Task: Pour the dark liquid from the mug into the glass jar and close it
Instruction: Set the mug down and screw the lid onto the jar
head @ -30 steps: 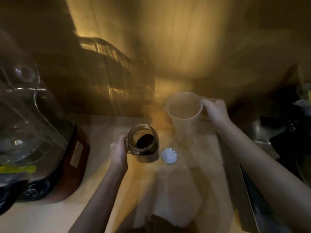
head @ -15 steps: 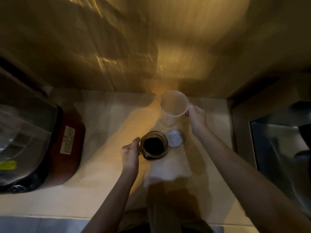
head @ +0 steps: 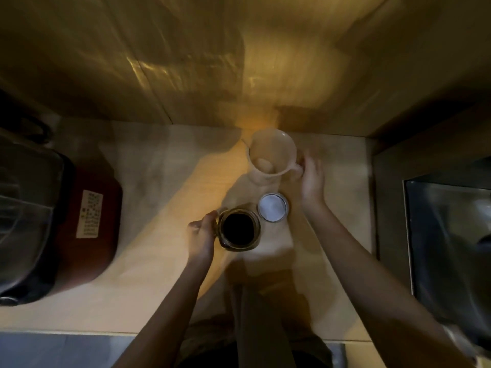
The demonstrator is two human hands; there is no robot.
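Note:
A glass jar [head: 239, 229] with a side handle stands open on the pale counter [head: 164, 181], dark liquid inside it. My left hand [head: 203, 235] grips the jar's handle from the left. Just to its right, the round white lid [head: 273, 207] lies flat on the counter. Behind them a white mug [head: 271, 158] with a spout stands upright and looks empty. My right hand [head: 312, 179] is at the mug's right side with its fingers on the handle.
A red and black appliance [head: 93, 221] with a clear container fills the left side of the counter. A steel sink [head: 451, 248] lies at the right. A wooden wall [head: 239, 62] rises right behind the mug. The counter's front edge [head: 79, 332] is near my body.
The view has tilted down over the counter. Both hands keep their places, the left on the jar's handle and the right at the mug. The lid has not moved.

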